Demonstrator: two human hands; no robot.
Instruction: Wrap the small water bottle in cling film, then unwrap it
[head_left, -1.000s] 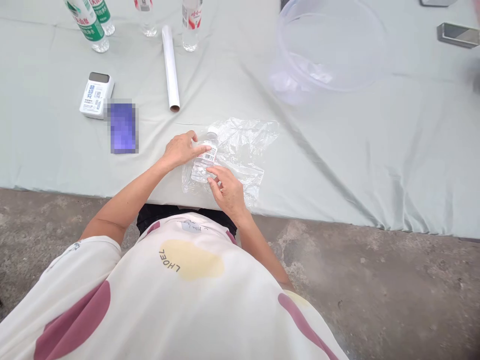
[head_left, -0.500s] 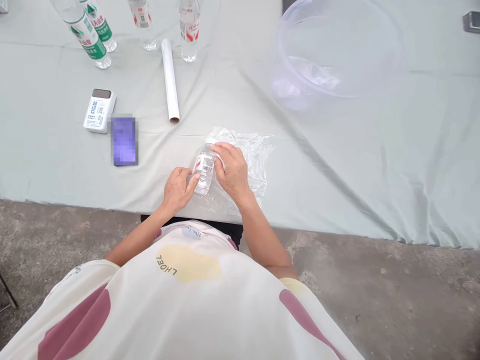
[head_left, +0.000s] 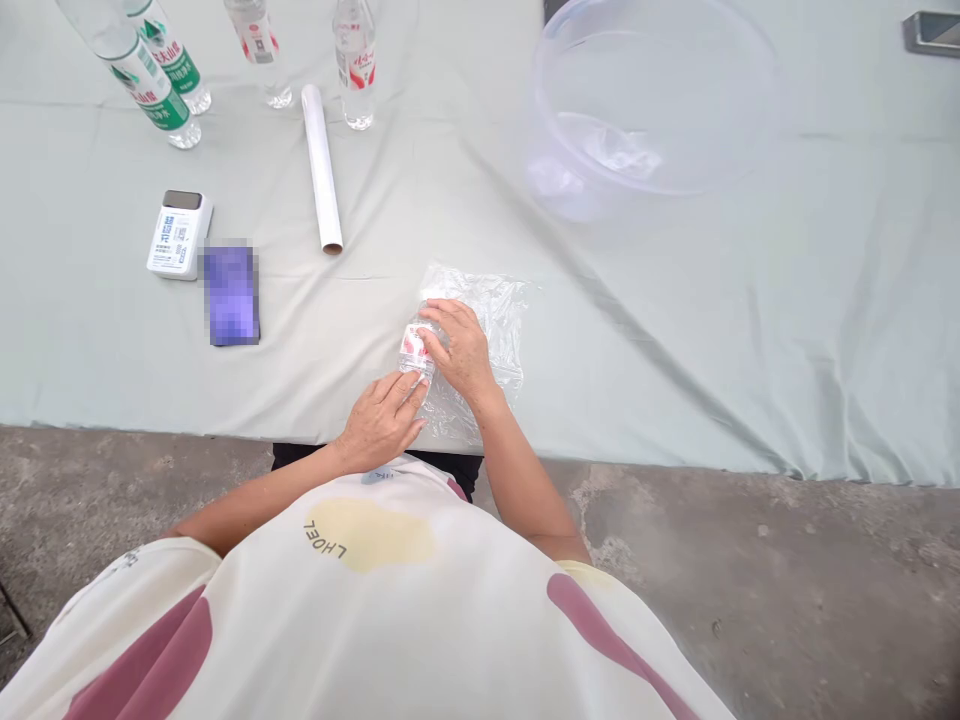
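Center: one small bottle [head_left: 415, 350] on one plastic bag [head_left: 484, 335], gripped by right hand [head_left: 461, 350]; left hand [head_left: 382, 422] open, touching its lower end. Upper left: four bottles [head_left: 169, 60], one film roll [head_left: 321, 165]. Upper right: one clear basin [head_left: 649, 110].

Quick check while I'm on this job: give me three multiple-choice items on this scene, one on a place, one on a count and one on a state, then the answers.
1. Where is the clear plastic basin?
A) On the table, toward the upper right of the view
B) On the concrete floor
C) At the far left of the view

2. How many green-labelled bottles show?
A) None
B) Two
C) Four

3. How is the bottle under the right hand?
A) Lying on a clear plastic sheet
B) Standing upright
C) Inside the basin

Answers: 1 A, it sits at upper right. 2 B, two green labels show at upper left. 3 A, it lies on the sheet, its label facing up.
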